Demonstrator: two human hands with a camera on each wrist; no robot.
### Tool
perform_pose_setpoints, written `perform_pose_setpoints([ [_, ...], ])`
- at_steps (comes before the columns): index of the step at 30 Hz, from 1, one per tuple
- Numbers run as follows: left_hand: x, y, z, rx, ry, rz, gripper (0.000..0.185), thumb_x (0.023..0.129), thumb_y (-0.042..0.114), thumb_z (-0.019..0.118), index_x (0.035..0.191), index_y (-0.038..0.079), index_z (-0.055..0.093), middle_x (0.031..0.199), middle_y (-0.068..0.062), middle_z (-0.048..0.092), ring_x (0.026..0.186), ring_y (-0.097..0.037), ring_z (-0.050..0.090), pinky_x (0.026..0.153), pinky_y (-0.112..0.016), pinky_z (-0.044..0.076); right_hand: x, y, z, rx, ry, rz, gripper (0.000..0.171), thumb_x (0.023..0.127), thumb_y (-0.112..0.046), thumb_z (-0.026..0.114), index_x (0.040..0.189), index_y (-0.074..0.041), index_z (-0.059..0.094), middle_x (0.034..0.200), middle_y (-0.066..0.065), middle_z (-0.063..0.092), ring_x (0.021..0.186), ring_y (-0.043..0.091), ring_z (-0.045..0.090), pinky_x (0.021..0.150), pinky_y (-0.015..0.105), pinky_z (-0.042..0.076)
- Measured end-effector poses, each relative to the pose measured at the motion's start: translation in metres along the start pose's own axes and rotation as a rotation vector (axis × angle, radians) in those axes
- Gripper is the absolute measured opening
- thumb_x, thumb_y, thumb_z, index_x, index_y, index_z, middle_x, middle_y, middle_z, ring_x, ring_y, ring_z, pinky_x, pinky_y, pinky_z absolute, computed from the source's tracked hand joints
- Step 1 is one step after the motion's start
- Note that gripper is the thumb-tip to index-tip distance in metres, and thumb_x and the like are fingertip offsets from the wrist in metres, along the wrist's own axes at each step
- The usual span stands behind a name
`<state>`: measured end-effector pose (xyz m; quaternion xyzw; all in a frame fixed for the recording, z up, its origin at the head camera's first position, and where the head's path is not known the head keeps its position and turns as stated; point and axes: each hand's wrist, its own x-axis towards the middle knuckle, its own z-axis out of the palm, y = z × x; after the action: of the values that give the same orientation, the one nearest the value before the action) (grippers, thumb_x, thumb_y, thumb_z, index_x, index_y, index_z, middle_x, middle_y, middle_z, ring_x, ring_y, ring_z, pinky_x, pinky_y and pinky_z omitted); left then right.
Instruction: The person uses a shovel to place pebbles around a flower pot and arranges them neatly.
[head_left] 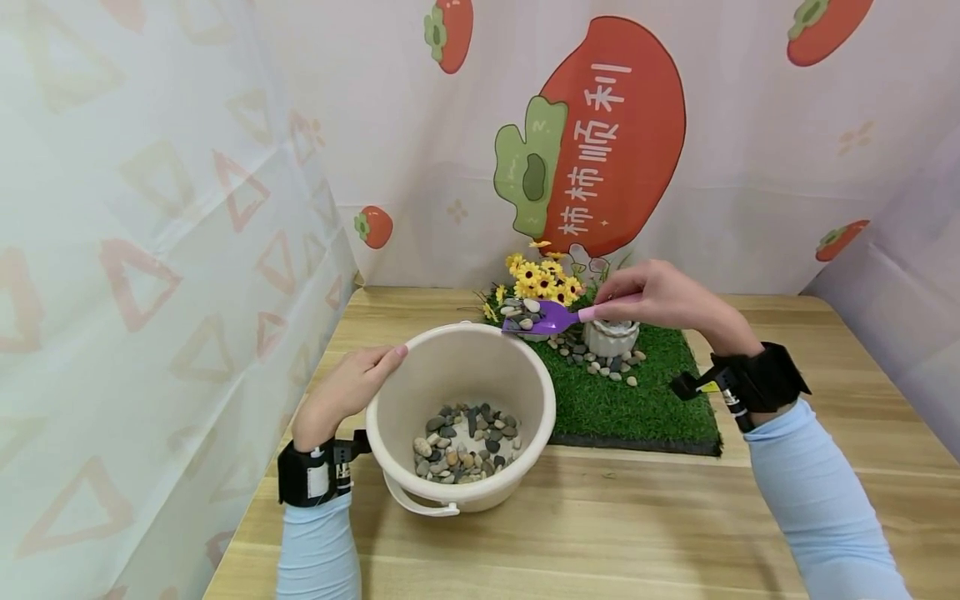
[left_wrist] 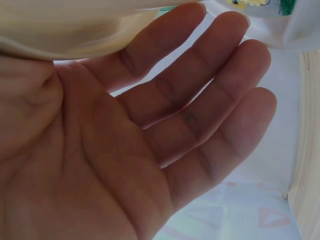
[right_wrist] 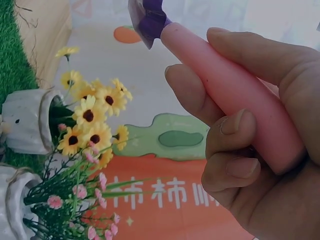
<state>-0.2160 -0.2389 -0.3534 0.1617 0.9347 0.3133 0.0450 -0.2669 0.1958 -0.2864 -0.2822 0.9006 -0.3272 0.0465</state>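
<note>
My right hand grips the pink handle of a small purple scoop, which carries a few pebbles above the far rim of a cream bucket. The bucket stands on the wooden table and holds several grey and tan pebbles at its bottom. My left hand rests against the bucket's left rim with straight fingers. In the right wrist view my fingers curl round the handle.
A green grass mat lies behind the bucket with loose pebbles, a white pot and yellow flowers in a second pot. Printed curtains close off the left, back and right. Bare wooden table lies in front.
</note>
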Motion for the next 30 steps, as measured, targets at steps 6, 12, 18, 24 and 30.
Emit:
perform_pose_setpoints([
  [6, -0.001, -0.001, 0.001, 0.000, 0.004, -0.010, 0.050, 0.107, 0.043, 0.033, 0.124, 0.009, 0.066, 0.111, -0.011, 0.072, 0.108, -0.028, 0.067, 0.096, -0.048, 0.050, -0.004, 0.005, 0.001, 0.010, 0.015, 0.029, 0.015, 0.087, -0.036, 0.075, 0.093, -0.022, 0.076, 0.078, 0.000, 0.068, 0.067, 0.014, 0.054, 0.063, 0.027, 0.043],
  [12, -0.001, -0.002, 0.001, -0.001, 0.003, 0.001, 0.048, 0.107, 0.042, 0.034, 0.123, 0.010, 0.066, 0.107, -0.008, 0.073, 0.104, -0.024, 0.068, 0.093, -0.045, 0.051, -0.006, 0.012, 0.003, 0.020, 0.008, 0.045, 0.019, 0.088, -0.039, 0.073, 0.094, -0.020, 0.076, 0.079, -0.002, 0.070, 0.072, 0.016, 0.063, 0.065, 0.027, 0.050],
  [18, -0.001, -0.001, 0.001, -0.012, -0.006, 0.005, 0.048, 0.107, 0.043, 0.034, 0.122, 0.011, 0.067, 0.105, -0.006, 0.073, 0.102, -0.022, 0.068, 0.092, -0.043, 0.051, -0.008, 0.018, 0.007, 0.052, -0.002, 0.071, 0.020, 0.088, -0.039, 0.073, 0.094, -0.021, 0.075, 0.080, -0.001, 0.071, 0.074, 0.017, 0.065, 0.067, 0.028, 0.052],
  [24, 0.001, -0.002, 0.001, 0.003, 0.000, 0.003, 0.049, 0.107, 0.043, 0.034, 0.123, 0.010, 0.066, 0.107, -0.008, 0.073, 0.104, -0.024, 0.068, 0.094, -0.046, 0.051, -0.007, 0.027, 0.015, 0.023, -0.022, 0.046, 0.023, 0.089, -0.039, 0.071, 0.097, -0.018, 0.075, 0.084, 0.003, 0.070, 0.074, 0.015, 0.063, 0.068, 0.027, 0.050],
  [30, 0.001, -0.002, 0.002, 0.008, 0.003, 0.002, 0.050, 0.107, 0.043, 0.034, 0.123, 0.010, 0.066, 0.108, -0.008, 0.073, 0.105, -0.025, 0.068, 0.094, -0.046, 0.051, -0.007, 0.037, 0.022, 0.010, -0.028, 0.054, 0.021, 0.090, -0.040, 0.070, 0.097, -0.021, 0.074, 0.080, -0.001, 0.070, 0.071, 0.014, 0.062, 0.065, 0.027, 0.048],
])
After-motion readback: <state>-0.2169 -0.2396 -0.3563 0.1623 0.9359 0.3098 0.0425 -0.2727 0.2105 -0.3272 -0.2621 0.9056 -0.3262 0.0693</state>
